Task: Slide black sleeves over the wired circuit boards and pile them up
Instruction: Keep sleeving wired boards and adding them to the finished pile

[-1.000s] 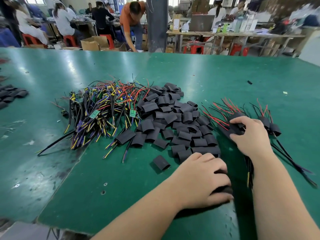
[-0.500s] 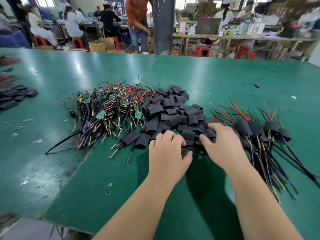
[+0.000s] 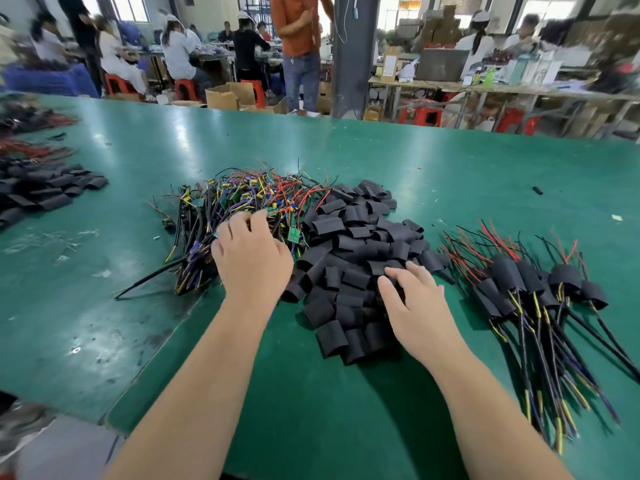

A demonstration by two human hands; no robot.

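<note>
A tangle of wired circuit boards [image 3: 239,195] lies on the green table [image 3: 485,168], left of centre. My left hand [image 3: 251,261] reaches into this tangle, its fingers curled down around some of the wires. Right beside it is a heap of loose black sleeves [image 3: 356,237]. My right hand [image 3: 415,306] rests on the near right part of that heap, fingers stretched forward and touching sleeves. Further right lies a pile of sleeved boards [image 3: 512,275], their red and black wires fanned out.
Another heap of black sleeves [image 3: 41,188] and red wires lies at the table's far left. A small black piece [image 3: 537,190] sits alone at the back right. Behind the table people work at benches, with cardboard boxes [image 3: 228,95] and red stools nearby.
My left hand has moved from the sleeve heap up and left into the wired boards. My right hand stays on the sleeves' right part. The camera view has tilted.
</note>
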